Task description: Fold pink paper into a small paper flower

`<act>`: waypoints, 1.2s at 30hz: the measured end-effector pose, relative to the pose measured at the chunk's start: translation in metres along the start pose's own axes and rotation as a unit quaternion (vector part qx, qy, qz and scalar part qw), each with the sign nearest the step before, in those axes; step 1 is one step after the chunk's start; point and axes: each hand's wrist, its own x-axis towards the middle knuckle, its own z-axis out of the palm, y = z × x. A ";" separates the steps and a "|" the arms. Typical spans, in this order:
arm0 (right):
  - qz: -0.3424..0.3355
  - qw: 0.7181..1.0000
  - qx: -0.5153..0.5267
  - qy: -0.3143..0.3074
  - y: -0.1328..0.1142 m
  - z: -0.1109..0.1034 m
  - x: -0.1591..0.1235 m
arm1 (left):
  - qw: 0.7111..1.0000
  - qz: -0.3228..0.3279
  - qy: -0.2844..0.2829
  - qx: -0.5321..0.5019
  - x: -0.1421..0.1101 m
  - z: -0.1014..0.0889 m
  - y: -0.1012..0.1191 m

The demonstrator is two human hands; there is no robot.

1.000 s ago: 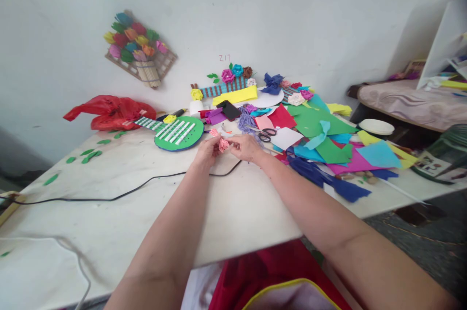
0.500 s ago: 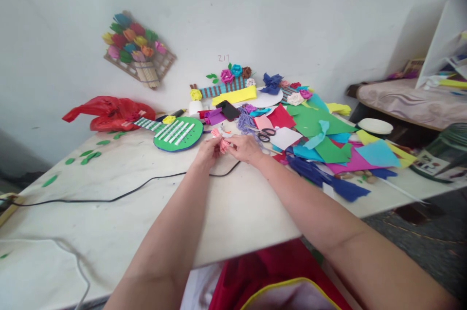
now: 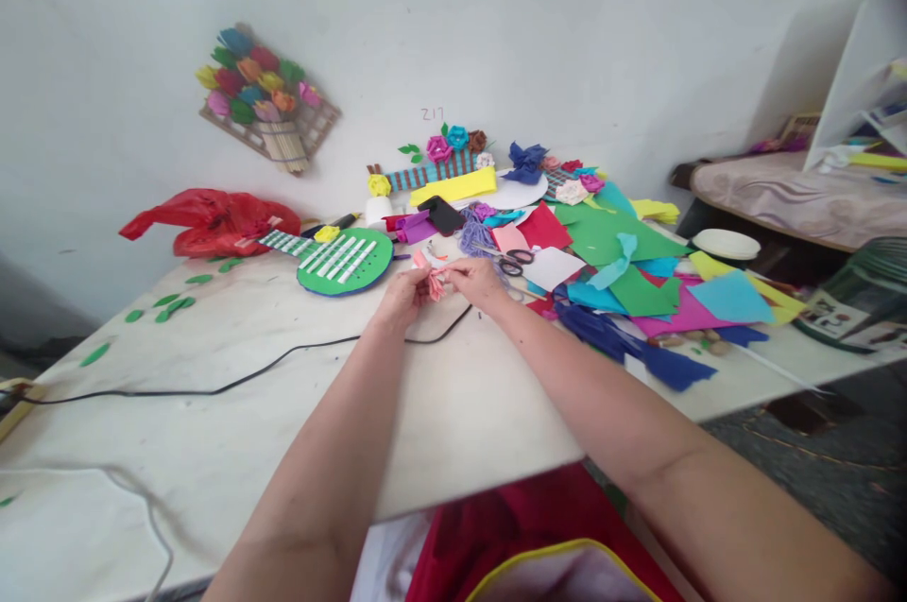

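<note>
Over the white table [image 3: 233,366], my left hand [image 3: 402,296] and my right hand [image 3: 479,281] meet around a small pink folded paper piece [image 3: 432,283]. Both hands pinch it from either side, fingers closed. Another pink paper scrap [image 3: 420,259] lies just behind it on the table. A black cable [image 3: 213,385] runs under my hands. Scissors [image 3: 517,258] with black handles lie just right of my right hand.
A green round paper craft with white strips [image 3: 346,260] sits behind my left hand. Several coloured paper sheets [image 3: 624,262] pile up at the right. A red plastic bag [image 3: 213,219] lies at the back left. Green paper leaves [image 3: 170,301] are scattered at the left.
My hands have stayed in place, working the pink paper piece; my right fingers shifted slightly up and left on it. The view drifted a little.
</note>
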 end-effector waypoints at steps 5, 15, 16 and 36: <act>0.067 0.992 0.102 -0.017 0.005 0.000 0.002 | 1.000 -0.008 0.010 0.021 -0.001 0.002 0.000; -0.063 0.996 -0.068 -0.012 0.006 0.002 0.000 | 1.000 -0.015 0.023 0.000 -0.002 0.003 0.001; -0.068 0.995 -0.070 -0.003 0.006 0.002 0.000 | 1.000 -0.018 0.022 -0.001 -0.003 0.003 0.002; 0.002 1.000 0.000 0.005 0.009 -0.003 0.004 | 0.985 0.064 -0.042 0.152 -0.014 0.008 0.011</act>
